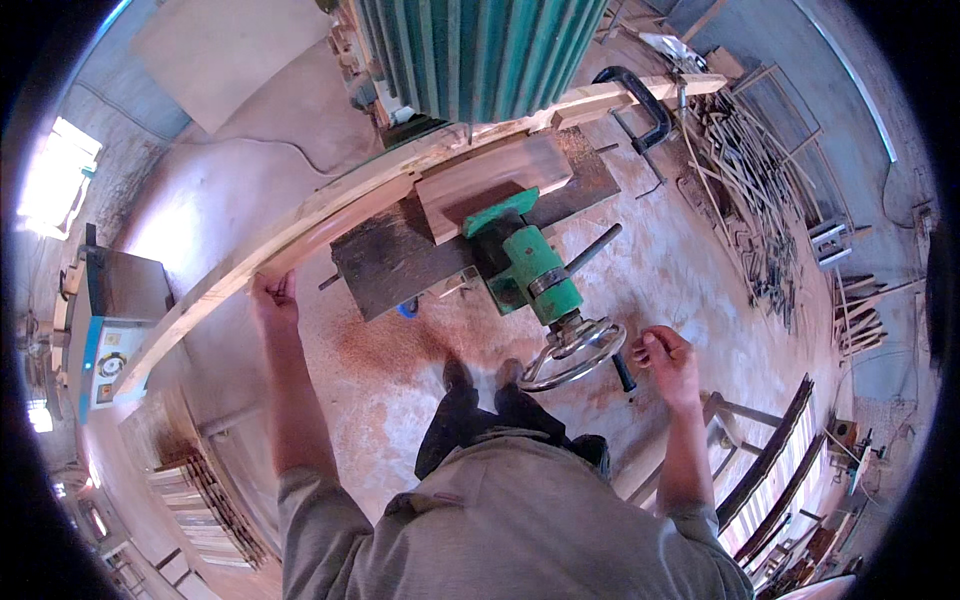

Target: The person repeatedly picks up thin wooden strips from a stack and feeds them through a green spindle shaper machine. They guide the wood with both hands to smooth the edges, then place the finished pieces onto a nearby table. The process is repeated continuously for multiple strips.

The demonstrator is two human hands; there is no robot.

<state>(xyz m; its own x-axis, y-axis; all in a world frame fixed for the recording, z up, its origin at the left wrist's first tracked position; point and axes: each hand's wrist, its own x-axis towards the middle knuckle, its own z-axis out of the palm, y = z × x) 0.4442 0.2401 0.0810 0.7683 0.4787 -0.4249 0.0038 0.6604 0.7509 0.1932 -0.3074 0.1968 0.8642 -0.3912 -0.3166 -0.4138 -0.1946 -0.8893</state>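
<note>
A long wooden beam [225, 290] runs across the green machine's table, looking curved through the lens. My left hand [275, 297] grips its near edge on the left side, with fingers partly hidden. A reddish wooden block [500, 180] sits between the beam and the green plate of a screw clamp [541, 272]. At the near end of that clamp is a shiny metal handwheel [575, 355] with a black handle [624, 373]. Just right of the handle, apart from it, my right hand [670, 362] is loosely half-curled, its fingers slightly apart with nothing visible in them.
The ribbed green motor housing [475, 55] rises beyond the beam. A black C-clamp [645, 110] is on the beam's far right. A grey control cabinet [120, 310] stands left, stacked wooden pieces [205, 510] lower left. Scrap sticks [750, 180] lie right; sawdust covers the floor.
</note>
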